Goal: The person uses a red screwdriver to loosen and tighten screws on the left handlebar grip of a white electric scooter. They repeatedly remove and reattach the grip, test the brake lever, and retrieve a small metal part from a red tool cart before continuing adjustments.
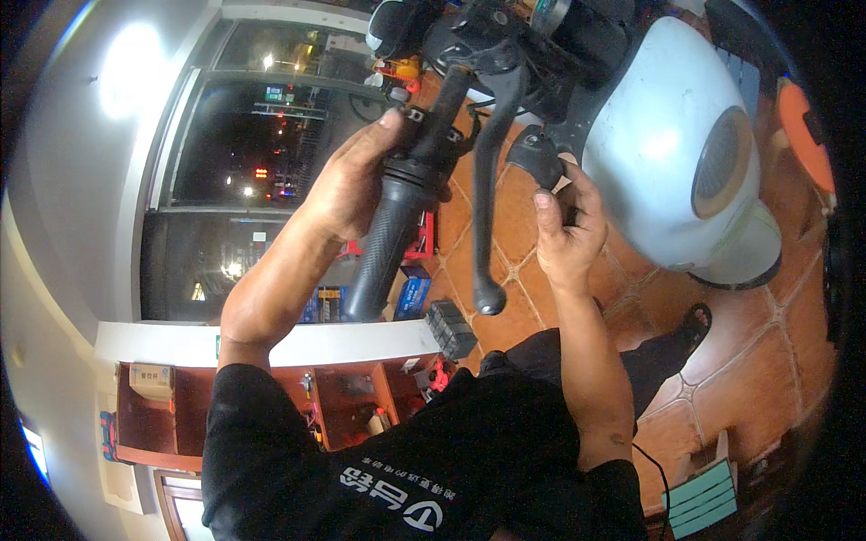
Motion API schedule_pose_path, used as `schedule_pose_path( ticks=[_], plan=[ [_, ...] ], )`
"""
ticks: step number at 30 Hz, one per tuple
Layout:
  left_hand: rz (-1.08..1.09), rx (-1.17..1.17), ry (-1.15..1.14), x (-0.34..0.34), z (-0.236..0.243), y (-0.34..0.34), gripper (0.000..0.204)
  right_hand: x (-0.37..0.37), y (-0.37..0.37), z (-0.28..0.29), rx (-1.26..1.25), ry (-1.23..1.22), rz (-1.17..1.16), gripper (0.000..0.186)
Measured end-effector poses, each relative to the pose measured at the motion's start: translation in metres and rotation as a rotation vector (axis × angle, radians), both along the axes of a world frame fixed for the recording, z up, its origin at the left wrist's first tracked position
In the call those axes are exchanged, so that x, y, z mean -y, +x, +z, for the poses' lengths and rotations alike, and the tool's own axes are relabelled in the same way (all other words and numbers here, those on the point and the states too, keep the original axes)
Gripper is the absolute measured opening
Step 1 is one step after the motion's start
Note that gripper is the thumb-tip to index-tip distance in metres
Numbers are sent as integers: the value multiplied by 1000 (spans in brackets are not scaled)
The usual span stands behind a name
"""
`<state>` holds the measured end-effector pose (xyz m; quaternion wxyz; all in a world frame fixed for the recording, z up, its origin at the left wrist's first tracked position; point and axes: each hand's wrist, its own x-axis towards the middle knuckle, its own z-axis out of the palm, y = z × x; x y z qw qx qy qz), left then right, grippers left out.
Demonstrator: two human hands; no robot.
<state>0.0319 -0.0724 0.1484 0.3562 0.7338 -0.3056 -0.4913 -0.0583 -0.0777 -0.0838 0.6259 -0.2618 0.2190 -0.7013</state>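
Observation:
A scooter handlebar with a black ribbed grip (388, 243) slants across the middle of the view. My left hand (354, 185) is wrapped round the black switch housing (424, 144) just above the grip, its thumb on the housing's edge and its other fingers hidden behind. The long black brake lever (487, 198) hangs to the right of the grip. Beyond the lever, my right hand (575, 234) pinches a small curved black plastic cover (534, 160) between thumb and fingers. That cover is apart from the switch housing.
The scooter's pale blue body (658, 117) bulges close to my right hand. Red-brown shelves (343, 397) with tools and boxes stand at lower left, below a wide window (253, 153). A blue box (412, 293) and a dark box (451, 329) rest near the tiled floor (713, 397).

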Motion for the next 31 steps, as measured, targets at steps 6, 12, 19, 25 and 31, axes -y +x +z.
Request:
schedule_pose_path(
  ticks=[6,12,19,25,31],
  plan=[
    [68,208,-83,-4,-3,-1,75,4,-3,-24,132,14,-57,45],
    [157,404,-165,-10,-4,-10,86,6,10,-47,202,-26,-19,45],
    [381,276,-315,-7,-20,-25,88,3,18,-55,254,-84,93,48],
    [201,122,-239,-20,-2,10,91,-8,29,-54,216,-89,135,51],
    [272,287,-272,-13,-12,-8,95,-5,33,-44,208,-108,136,53]
  ],
)
